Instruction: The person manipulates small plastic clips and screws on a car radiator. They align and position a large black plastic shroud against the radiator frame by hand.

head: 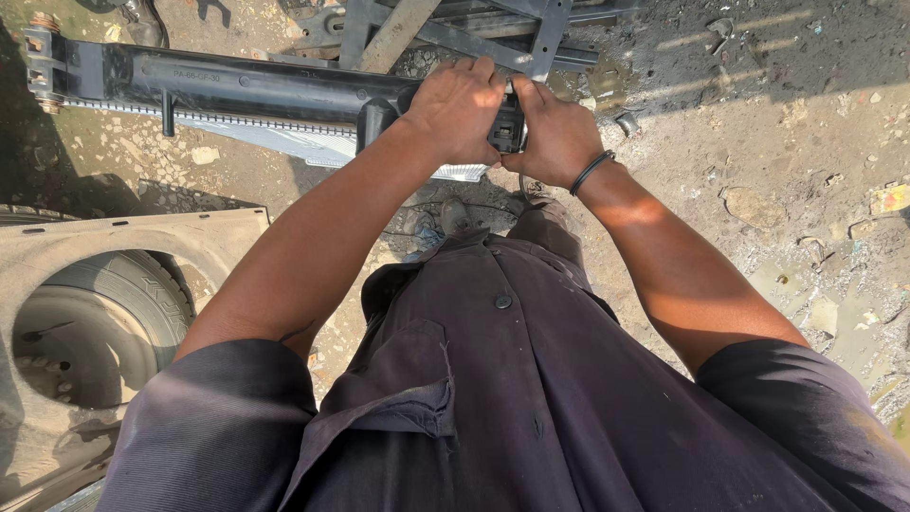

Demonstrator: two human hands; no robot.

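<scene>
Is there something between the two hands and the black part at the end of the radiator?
Nothing visible. The left hand and right hand already close directly on the black fitting at the end of the radiator, one on each side.

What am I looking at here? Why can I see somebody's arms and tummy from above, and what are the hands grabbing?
The picture comes from a camera worn on a person's head, looking straight down. That is why you see a dark button shirt and two bare arms reaching forward.

The left hand and the right hand are both wrapped around a small black fitting at the end of a car radiator. That is the long part with a black plastic top and thin silver fins underneath. The right wrist wears a black band.

Everything sits outdoors on dirty, stony ground. Behind the radiator lies a dark metal frame. At the lower left you can see a tyre under a beige wheel-arch panel. A shoe peeks out below the hands.
</scene>
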